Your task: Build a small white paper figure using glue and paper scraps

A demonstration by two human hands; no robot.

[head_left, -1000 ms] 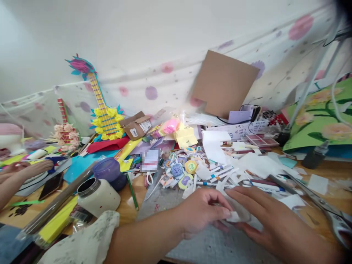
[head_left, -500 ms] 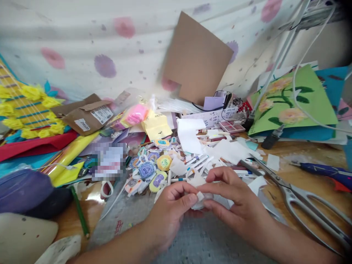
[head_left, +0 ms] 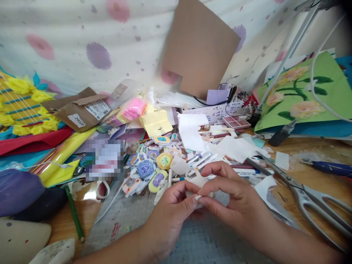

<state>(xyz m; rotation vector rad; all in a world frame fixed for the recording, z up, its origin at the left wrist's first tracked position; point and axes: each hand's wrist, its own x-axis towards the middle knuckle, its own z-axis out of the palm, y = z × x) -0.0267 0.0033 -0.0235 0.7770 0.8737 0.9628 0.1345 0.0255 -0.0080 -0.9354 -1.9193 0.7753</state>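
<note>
- One small white piece (head_left: 197,197) is held at the near middle, above the grey cutting mat (head_left: 132,216) on the worktop (head_left: 88,209), where the fingertips of both hands meet.
- The fingers of the left hand (head_left: 165,214) are closed in a narrow pinch on the piece, with the thumb laid along it.
- The fingers of the right hand (head_left: 239,200) are drawn narrow too, thumb and forefinger pinched on the other edge of the same piece. How the lower fingers are set cannot be told, as they are hidden.
- With so small a piece, the grip is best shared: one side should be held steady by the left fingertips while only small moves are made by the right.
- Pressure should be kept light and even, since a thin piece, as this one seems to be, could be creased or torn.
- Both wrists are best kept low over the mat, so that the piece is caught there if it is dropped.
- On the far side, the painted cutouts (head_left: 145,169), the white paper scraps (head_left: 233,148) and the markers (head_left: 206,158) are crowded close to the hands; they should not be brushed by the knuckles.
- At the right, the scissors (head_left: 299,187) are laid with parted handles, and clearance should be left for the right forearm.
</note>
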